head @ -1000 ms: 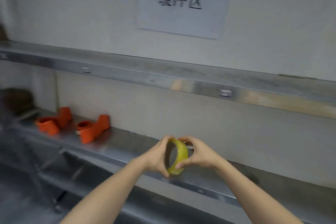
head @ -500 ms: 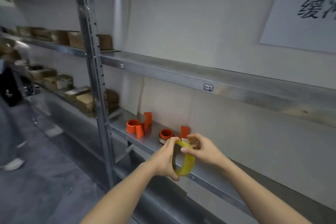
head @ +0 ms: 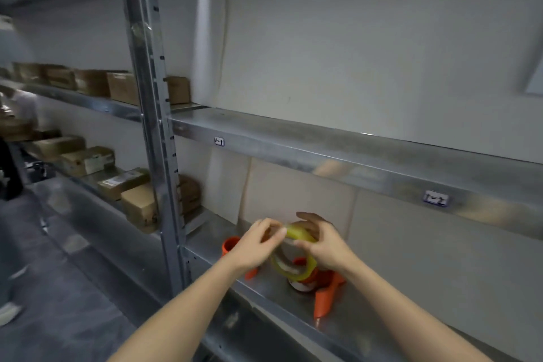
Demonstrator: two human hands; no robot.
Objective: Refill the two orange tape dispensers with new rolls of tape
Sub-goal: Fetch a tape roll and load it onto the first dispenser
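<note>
In the head view, the only one there is, both hands meet just right of centre in the lower half of the frame, over the lower metal shelf (head: 370,320). They hold a yellowish roll of tape (head: 297,234) between them in the air, above the shelf and not resting on it. The left hand (head: 255,250) has thumb and fingertips pinched at the roll's upper left rim. The right hand (head: 329,250) curls its fingers over the top and grips the roll from the right. Motion blur makes it hard to tell, but the left fingers may be picking at the loose end of the tape. Directly below the roll lies one orange dispenser (head: 322,301), handle pointing towards the bottom of the frame; a second orange dispenser (head: 230,245) shows partly behind the left wrist. Cardboard boxes (head: 138,206) sit on the shelving at left, beyond the upright post (head: 152,126). The step in hand looks like readying the new roll for the first dispenser. Next, one hand would need to free itself, pick up or steady the nearer dispenser, and seat the roll's core squarely on its hub.
</note>
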